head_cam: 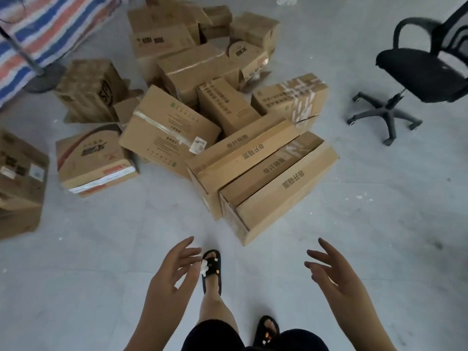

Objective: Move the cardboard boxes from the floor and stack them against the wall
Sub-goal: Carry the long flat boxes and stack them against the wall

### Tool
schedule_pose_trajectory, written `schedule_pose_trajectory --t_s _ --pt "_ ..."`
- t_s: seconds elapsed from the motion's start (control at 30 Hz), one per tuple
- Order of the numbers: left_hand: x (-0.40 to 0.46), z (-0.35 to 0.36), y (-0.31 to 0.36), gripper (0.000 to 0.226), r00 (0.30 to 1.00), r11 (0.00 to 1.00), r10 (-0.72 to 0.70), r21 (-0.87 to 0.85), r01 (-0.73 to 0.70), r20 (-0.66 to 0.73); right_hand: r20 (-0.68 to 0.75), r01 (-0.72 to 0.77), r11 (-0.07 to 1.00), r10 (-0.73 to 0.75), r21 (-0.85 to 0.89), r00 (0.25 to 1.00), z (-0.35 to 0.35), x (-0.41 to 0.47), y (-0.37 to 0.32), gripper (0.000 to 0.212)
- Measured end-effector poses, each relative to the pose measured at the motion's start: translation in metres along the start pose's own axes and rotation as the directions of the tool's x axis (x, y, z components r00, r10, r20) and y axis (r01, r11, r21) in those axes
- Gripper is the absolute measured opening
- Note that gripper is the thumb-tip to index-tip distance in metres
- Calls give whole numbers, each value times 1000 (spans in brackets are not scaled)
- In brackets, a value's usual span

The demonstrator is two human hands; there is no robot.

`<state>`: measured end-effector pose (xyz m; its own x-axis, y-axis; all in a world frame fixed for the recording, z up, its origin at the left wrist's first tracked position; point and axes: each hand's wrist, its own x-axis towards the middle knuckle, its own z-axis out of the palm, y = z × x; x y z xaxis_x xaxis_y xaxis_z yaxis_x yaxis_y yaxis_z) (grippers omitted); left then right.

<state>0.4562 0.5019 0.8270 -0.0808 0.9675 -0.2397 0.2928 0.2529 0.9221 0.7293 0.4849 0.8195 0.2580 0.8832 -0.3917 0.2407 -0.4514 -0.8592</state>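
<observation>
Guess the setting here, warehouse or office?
Likely a storeroom or office back room: loose cardboard boxes piled on a bare tiled floor, a black office chair, a striped tarp.

office chair (428, 72): backrest cut off by the right edge, blurred
striped tarp (45, 29): runs out past the top and left edges
box far left of the pile (20, 183): cropped by the left edge; label print unreadable
rear boxes (162, 19): partly hidden behind nearer ones; topmost cropped
</observation>
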Motion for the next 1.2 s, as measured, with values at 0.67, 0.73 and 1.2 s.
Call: schedule_pose_trajectory --t_s 0.67,0.73,1.2 --pt "391 117 -178 50 727 716 -662 440 542 182 -43 -590 804 593 76 804 142 279 120 50" --pt "410 138 -214 57 680 657 -725 411 632 113 1 -654 752 656 86 755 157 304 149 57" --pt "431 178 -274 49 698 756 -631 66 651 339 241 -732 463 737 500 631 209 327 227 34"
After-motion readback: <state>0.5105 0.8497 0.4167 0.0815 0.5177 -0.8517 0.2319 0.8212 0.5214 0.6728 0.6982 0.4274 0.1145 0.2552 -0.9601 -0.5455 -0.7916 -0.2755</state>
